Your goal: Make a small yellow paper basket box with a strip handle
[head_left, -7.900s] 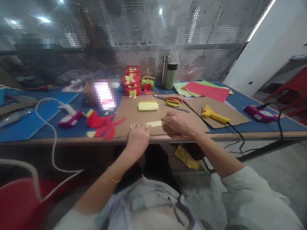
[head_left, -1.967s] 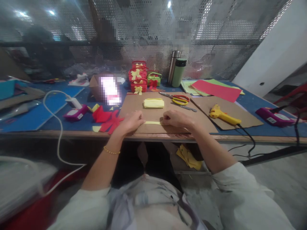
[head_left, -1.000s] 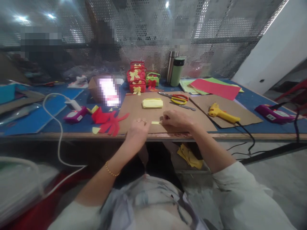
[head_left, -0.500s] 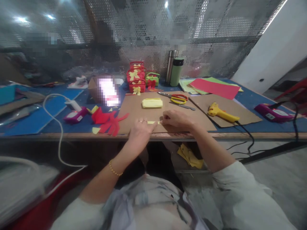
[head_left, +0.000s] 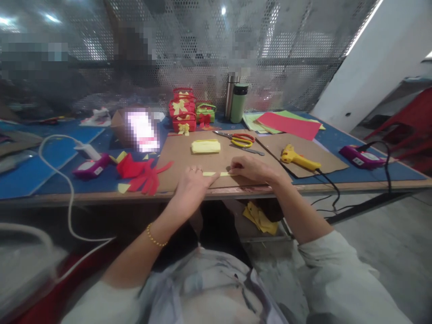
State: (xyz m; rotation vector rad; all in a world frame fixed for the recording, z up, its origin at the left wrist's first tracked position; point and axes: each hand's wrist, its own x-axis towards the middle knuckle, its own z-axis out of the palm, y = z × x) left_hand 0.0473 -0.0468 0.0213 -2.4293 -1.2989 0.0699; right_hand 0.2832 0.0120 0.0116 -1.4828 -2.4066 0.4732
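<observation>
A narrow yellow paper strip (head_left: 211,173) lies along the near part of a brown cardboard sheet (head_left: 182,157). My left hand (head_left: 192,184), with a ring on one finger, holds down the strip's left part, its thumb stretched along the strip. At the other end, the curled fingers of my right hand (head_left: 248,170) pinch the strip; their tips are partly hidden. Just beyond both hands sits a folded yellow paper bundle (head_left: 205,146). Scissors with red and yellow handles (head_left: 243,140) lie farther back, beside a grey flat blade-like tool (head_left: 254,151).
Red paper pieces (head_left: 141,173) lie left, near a purple power box (head_left: 92,166) and lit phone (head_left: 143,130). A yellow glue gun (head_left: 299,158) rests right. Small red boxes with bows (head_left: 182,110), a green box (head_left: 205,113), a green bottle (head_left: 239,103) and coloured sheets (head_left: 290,124) stand behind.
The view has swung to the right, so everything sits farther left. My right hand has slid slightly right along the strip, and more yellow strip shows between my hands.
</observation>
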